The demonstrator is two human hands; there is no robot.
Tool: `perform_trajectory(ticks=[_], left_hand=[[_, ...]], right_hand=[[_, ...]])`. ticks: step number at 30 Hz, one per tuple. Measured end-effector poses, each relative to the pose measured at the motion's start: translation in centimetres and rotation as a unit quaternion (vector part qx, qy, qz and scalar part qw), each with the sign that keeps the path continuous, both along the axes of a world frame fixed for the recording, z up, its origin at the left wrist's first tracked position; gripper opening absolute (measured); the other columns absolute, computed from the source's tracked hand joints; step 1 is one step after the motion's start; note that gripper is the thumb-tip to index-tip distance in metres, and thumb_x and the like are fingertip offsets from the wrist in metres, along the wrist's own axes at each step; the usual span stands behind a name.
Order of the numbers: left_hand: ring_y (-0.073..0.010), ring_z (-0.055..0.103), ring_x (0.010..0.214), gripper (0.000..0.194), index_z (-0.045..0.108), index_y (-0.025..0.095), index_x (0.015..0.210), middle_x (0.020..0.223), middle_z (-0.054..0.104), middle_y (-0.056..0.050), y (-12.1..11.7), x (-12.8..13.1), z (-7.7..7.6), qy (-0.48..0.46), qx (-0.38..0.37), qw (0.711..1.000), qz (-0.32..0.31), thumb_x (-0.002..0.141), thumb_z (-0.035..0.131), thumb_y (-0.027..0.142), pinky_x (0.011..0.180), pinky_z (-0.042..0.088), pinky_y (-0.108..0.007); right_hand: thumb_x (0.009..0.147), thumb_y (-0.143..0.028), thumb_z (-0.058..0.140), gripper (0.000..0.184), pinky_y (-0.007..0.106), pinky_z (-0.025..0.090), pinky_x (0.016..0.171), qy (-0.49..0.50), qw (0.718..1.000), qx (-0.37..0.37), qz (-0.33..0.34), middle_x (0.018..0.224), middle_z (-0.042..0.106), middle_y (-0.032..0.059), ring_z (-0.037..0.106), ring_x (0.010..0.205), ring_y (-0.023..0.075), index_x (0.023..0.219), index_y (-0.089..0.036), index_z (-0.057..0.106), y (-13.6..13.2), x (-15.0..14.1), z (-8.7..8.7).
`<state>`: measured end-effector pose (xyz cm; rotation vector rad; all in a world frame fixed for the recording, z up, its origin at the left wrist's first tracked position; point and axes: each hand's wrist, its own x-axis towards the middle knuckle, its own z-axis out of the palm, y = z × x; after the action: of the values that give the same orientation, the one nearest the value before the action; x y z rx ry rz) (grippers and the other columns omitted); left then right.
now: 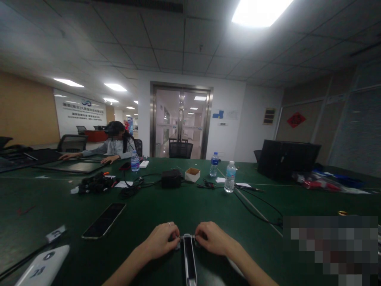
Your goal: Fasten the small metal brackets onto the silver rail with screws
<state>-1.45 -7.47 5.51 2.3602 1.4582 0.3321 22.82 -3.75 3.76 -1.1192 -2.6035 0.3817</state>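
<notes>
A long, narrow, silver-white frame with a dark middle [187, 254] lies on the green table in front of me, its near end cut off by the picture's lower edge. At its far end, my left hand [162, 239] is closed in a pinch on the left side, with a ring on one finger. My right hand [212, 238] mirrors it on the right, thumb and fingers pressed together. Small pale parts show at both sets of fingertips, beside the frame's end. They are too small and too covered to name.
A phone [104, 221] lies left of my hands, and a white numbered device [44, 267] is nearer. Farther back are a black box [171, 178], a small open carton [192, 174], water bottles [229, 177], cables and a monitor [288, 159]. Another person [120, 141] sits at the far left.
</notes>
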Motion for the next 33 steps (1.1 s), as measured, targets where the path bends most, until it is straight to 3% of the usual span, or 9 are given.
perform_trajectory(ticks=[9, 24, 33], left_hand=[[-0.0166, 0.058, 0.083, 0.015, 0.064, 0.02, 0.094, 0.092, 0.063, -0.002, 0.9, -0.4, -1.6, -0.003, 0.036, 0.999, -0.016, 0.089, 0.052, 0.029, 0.07, 0.041, -0.025], [-0.0166, 0.057, 0.083, 0.016, 0.063, 0.02, 0.095, 0.093, 0.062, -0.002, 0.2, -0.1, -0.4, 0.008, 0.016, 1.0, -0.008, 0.09, 0.05, 0.029, 0.069, 0.041, -0.025], [-0.0164, 0.057, 0.082, 0.015, 0.063, 0.02, 0.096, 0.093, 0.061, -0.002, 0.5, -0.3, -1.0, -0.004, 0.012, 1.0, -0.005, 0.091, 0.051, 0.029, 0.068, 0.041, -0.024]], right_hand=[[0.087, -0.025, 0.052, 0.019, 0.021, 0.04, 0.064, 0.007, 1.0, 0.006, -0.003, 0.085, 0.068, 0.0038, 0.06, 0.074, 0.0141, 0.09, -0.018, 0.069, -0.2, -0.1, 0.3], [0.086, -0.025, 0.053, 0.018, 0.021, 0.041, 0.064, 0.001, 1.0, -0.007, -0.008, 0.086, 0.068, 0.0043, 0.061, 0.074, 0.0141, 0.09, -0.017, 0.069, -0.5, -0.2, 0.7], [0.087, -0.024, 0.052, 0.018, 0.021, 0.041, 0.065, 0.005, 1.0, -0.008, -0.001, 0.087, 0.068, 0.0039, 0.061, 0.074, 0.0138, 0.091, -0.018, 0.069, -0.3, -0.1, 0.4]])
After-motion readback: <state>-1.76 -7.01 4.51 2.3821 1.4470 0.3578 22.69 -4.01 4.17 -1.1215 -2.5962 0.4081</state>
